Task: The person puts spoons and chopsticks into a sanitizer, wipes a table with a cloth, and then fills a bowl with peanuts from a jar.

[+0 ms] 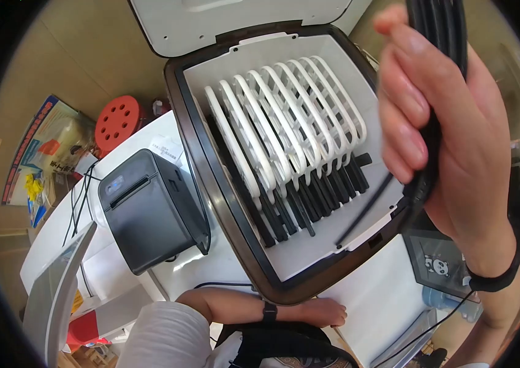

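At the upper right, my right hand (450, 116) is raised close to the camera, its fingers wrapped round a bundle of black cable (437, 30). A thin black strand slants from it over the box's near corner. Below that is an open box (211, 178) with a brown rim and a white inside. A row of white oval plastic frames (272, 122) stands in it, with several black sticks (321, 196) beneath them. My left hand (324, 311) lies by the box's near edge at the table, its fingers curled in, with nothing visible in them. The right hand covers part of the box's right side.
The box's lid (229, 15) is raised at the back. Left of the box stands a black printer (155, 208) with a slot. Behind it is a red round thing with holes (117, 122). A screen (57, 294) stands at the left, a panda-printed dark panel (437, 264) at the right.
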The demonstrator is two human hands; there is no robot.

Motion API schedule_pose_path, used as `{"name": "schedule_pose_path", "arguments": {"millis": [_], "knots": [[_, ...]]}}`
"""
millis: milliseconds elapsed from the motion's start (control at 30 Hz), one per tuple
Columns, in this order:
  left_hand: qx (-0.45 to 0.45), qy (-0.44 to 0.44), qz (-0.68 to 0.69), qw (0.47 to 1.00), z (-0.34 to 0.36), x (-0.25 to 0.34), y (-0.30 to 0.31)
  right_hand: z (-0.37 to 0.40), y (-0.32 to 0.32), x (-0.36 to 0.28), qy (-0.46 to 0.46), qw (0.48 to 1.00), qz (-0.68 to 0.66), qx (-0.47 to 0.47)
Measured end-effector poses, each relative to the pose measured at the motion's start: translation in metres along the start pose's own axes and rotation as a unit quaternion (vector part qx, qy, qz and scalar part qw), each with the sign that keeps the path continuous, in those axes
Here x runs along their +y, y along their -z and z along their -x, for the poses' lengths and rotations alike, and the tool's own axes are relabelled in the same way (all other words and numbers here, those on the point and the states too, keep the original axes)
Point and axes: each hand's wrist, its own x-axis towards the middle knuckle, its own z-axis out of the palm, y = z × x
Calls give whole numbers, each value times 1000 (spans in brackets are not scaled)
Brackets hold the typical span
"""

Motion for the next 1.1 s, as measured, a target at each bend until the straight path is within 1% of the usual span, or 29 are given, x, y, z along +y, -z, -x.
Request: {"name": "schedule_pose_path", "arguments": {"millis": [67,100,133,200,267,300,333,400,433,533,667,733,767,833,867,933,967,1000,1033,1067,1100], "knots": [[-3,1,-1,1000,1,2,1,7,4,3,-25,997,71,-3],[-9,2,0,1000,1,3,3,12,7,13,-45,995,85,-15],[-8,1,-6,1000,0,1,3,14,10,25,-57,993,90,-46],[-17,-1,-7,1000,1,-1,0,30,7,42,-130,985,84,-75],[-13,-8,-16,1000,1,-3,-3,41,8,43,-244,957,78,-138],[-14,-13,-16,1000,1,-3,-3,41,9,35,-285,943,87,-146],[-10,-12,-23,1000,0,-3,-1,38,10,26,-281,943,90,-152],[-2,-19,-5,1000,1,-2,-2,30,15,10,-355,904,161,-175],[0,-18,-7,1000,1,-2,-1,27,18,8,-374,896,152,-186],[8,-22,0,1000,2,-1,-3,17,15,21,-349,904,134,-206],[4,-19,-6,1000,2,-2,-2,7,-2,39,-351,907,120,-198],[10,-23,-2,1000,2,-2,-2,6,-12,45,-387,899,124,-161],[10,-21,-6,1000,3,-2,-1,4,-15,52,-388,899,123,-161],[9,-18,-9,1000,3,-2,-2,0,-20,65,-377,897,183,-142],[8,-21,-11,1000,2,-3,-3,-1,-20,66,-378,897,183,-141],[6,-24,-10,1000,1,-3,-2,-8,-21,63,-376,884,218,-171],[3,-19,-8,1000,1,-4,-3,-10,-20,61,-379,884,216,-168],[-1,-15,-6,1000,1,-4,-3,-12,-20,57,-312,847,370,-221],[-4,-15,-2,1000,0,-3,-3,-12,-19,55,-235,781,513,-266],[-2,-13,-7,1000,0,-2,-3,-9,-17,58,-239,783,510,-264],[0,-10,-12,1000,1,-1,-1,-6,-15,62,-215,750,565,-269]]}}
